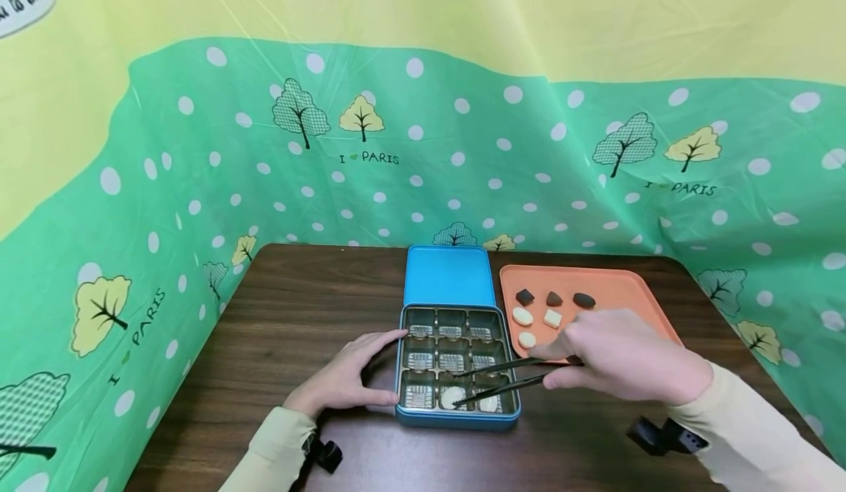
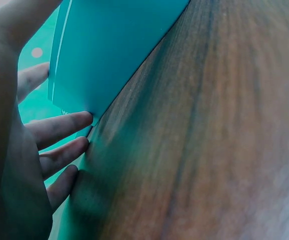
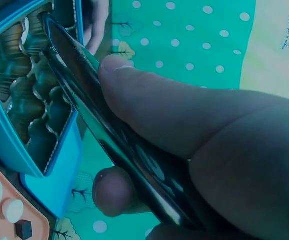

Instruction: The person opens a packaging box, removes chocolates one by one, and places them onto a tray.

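Note:
My right hand (image 1: pixel 604 352) grips a pair of black tongs (image 1: pixel 502 366) whose arms stand apart. The tips reach into the front row of a blue tin box (image 1: pixel 456 421) with a divided insert. One tip is at a round white piece (image 1: pixel 449 395) in the front middle compartment; whether it touches the piece is unclear. A second white piece (image 1: pixel 489 404) lies in the front right compartment. My left hand (image 1: pixel 344 383) rests on the tin's left side, thumb and forefinger spread along it. In the left wrist view its fingers (image 2: pixel 59 127) look fairly straight against the blue wall.
The tin's blue lid (image 1: pixel 449 275) lies folded back behind it. To the right, an orange tray (image 1: pixel 615 286) bears white pieces (image 1: pixel 522 316) and dark brown pieces (image 1: pixel 584 300). A dark wooden table (image 1: pixel 311 286) carries everything, with a green patterned cloth (image 1: pixel 396 213) hanging behind.

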{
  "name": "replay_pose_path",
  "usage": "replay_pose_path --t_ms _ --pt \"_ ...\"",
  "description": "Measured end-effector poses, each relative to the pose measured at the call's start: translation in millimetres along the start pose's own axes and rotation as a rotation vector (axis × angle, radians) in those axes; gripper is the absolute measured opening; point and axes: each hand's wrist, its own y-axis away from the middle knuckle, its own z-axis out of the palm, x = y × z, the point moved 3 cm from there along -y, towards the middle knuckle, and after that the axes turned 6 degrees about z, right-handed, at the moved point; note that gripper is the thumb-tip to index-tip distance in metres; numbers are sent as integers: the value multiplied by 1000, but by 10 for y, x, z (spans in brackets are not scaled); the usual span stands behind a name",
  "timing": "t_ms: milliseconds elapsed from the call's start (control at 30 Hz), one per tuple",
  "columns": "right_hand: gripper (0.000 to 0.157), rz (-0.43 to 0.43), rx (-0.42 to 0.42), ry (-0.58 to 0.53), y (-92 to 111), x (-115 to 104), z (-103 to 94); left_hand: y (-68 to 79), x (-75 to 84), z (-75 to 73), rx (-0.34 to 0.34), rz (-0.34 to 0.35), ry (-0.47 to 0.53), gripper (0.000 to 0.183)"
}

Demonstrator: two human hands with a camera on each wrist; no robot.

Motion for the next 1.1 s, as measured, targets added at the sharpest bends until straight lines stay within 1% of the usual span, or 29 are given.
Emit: replay_pose_path --t_ms 67,133,267,333,400,467,600,633,767,833,1000,1100 --pt "23 7 -8 14 -32 -18 16 -4 -3 4 -2 -1 0 98" --pt "14 5 -10 28 -66 -38 28 -7 -3 4 -2 -2 -1 98" --pt "12 2 -12 51 -119 -65 55 -12 1 1 -1 -1 -4 98" --pt "14 2 -22 58 -138 -76 69 -13 -1 2 -2 2 -6 98" --pt "21 -1 -30 57 -155 -88 79 -11 -1 0 -4 1 -3 98" --pt "14 -1 -42 67 -173 -104 86 -8 1 0 -4 -1 2 98" --pt "11 -16 -49 90 -209 -142 94 -3 -8 9 -3 -1 0 98" --pt "12 -16 -53 89 -218 -152 100 -3 -10 11 -4 -2 2 98" --pt "30 -3 -79 61 -244 -180 129 -1 -11 14 -4 -5 9 97" --pt "34 6 -84 51 -259 -190 142 1 -3 11 -5 -12 19 97" --pt "32 -6 -71 64 -299 -215 157 3 -5 10 -1 -17 14 97" --pt "24 -18 -68 49 -320 -230 173 4 -8 14 -1 -22 14 97"
